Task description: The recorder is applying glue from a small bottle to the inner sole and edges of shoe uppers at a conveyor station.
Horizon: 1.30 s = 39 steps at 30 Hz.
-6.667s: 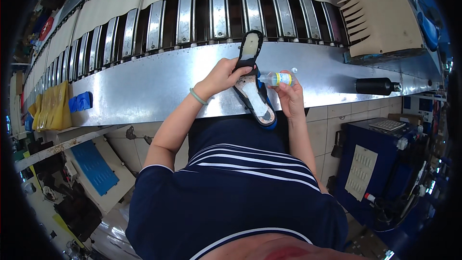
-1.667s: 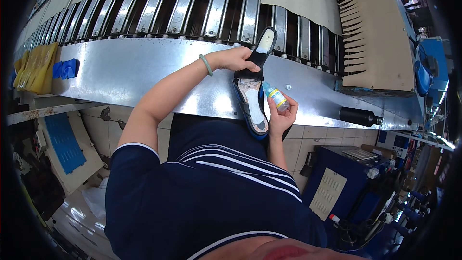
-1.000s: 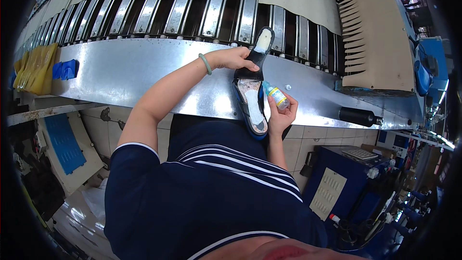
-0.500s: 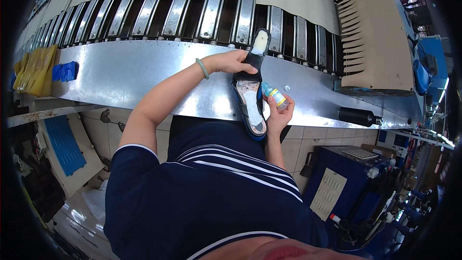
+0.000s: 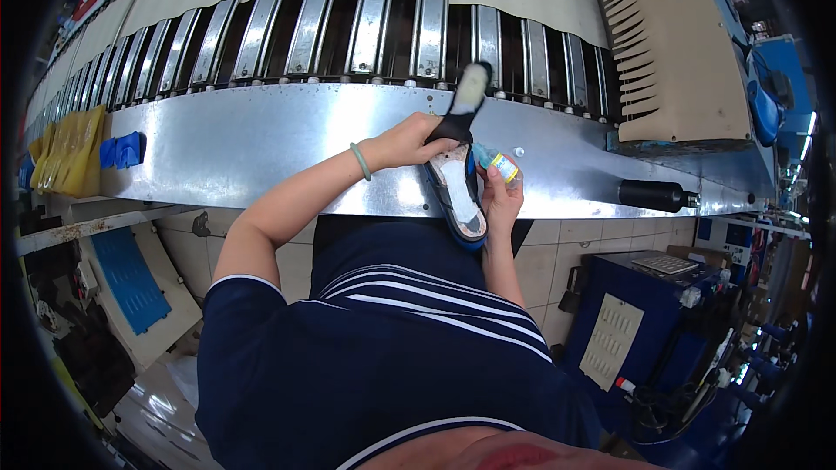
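A dark shoe with blue edges [image 5: 461, 196] lies tilted over the near edge of the metal table, its inner sole showing a white strip. My left hand [image 5: 416, 141] is closed on a black insole-like piece [image 5: 455, 126] rising from the far end of the shoe, with a pale patch at its tip. Beside the shoe, my right hand [image 5: 502, 200] is wrapped round a small bottle [image 5: 505, 169] with a teal top and yellow label, its top leaning toward the shoe's opening. The bottle's tip is too small to make out. A small white cap [image 5: 519, 152] lies just beyond the bottle.
A roller conveyor [image 5: 366, 35] with pale sheeting runs along the far side of the metal table [image 5: 287, 139]. To the right stand a slit cardboard cover [image 5: 688, 52] and a lying black cylinder [image 5: 651, 196]. Yellow plastic [image 5: 70, 148] and blue pieces [image 5: 122, 151] sit at left.
My left hand has come nearer to the shoe, and the black piece has lowered and bent with it. The bottle stays in my right hand by the shoe. The view has shifted slightly.
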Available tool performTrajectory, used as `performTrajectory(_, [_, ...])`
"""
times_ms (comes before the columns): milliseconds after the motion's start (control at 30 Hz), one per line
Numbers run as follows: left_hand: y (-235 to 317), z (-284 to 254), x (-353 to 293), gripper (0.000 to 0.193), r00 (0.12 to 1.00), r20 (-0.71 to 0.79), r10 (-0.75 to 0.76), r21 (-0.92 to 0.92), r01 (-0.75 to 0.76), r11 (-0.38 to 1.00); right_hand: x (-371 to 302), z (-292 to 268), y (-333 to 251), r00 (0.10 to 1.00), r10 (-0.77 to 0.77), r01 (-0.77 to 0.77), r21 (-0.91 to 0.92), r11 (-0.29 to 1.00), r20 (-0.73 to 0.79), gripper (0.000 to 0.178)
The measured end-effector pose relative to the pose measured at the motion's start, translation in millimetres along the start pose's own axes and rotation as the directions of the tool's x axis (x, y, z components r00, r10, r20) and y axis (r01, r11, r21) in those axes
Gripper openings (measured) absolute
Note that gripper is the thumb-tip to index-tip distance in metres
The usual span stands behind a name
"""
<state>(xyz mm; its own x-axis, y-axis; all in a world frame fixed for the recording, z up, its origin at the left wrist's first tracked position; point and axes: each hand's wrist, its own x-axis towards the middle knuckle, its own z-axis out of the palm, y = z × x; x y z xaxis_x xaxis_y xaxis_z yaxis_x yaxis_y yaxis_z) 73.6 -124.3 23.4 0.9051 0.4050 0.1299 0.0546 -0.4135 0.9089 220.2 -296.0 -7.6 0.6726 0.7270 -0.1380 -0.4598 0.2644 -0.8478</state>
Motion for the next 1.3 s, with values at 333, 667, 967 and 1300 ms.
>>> performTrajectory(333, [-7,5,2,0.024,0.986,-0.071,-0.149,-0.066,0.144,0.987,9,-1,0,0.988,0.154,-0.153,0.201,0.967,0.01,0.027])
performTrajectory(667, [-9,4,10,0.027,0.974,-0.101,-0.204,-0.092,0.195,0.976,22,-5,3,0.991,0.133,-0.133,0.184,0.974,0.011,0.029])
performTrajectory(967, [-6,3,16,0.029,0.973,-0.121,-0.197,-0.144,0.179,0.973,24,-5,2,0.983,0.184,-0.177,0.2,0.964,-0.015,0.031])
performTrajectory(1300, [-20,3,20,0.021,0.932,-0.002,-0.362,-0.18,0.355,0.917,25,-1,-3,0.991,0.133,-0.129,0.099,0.987,-0.035,0.029])
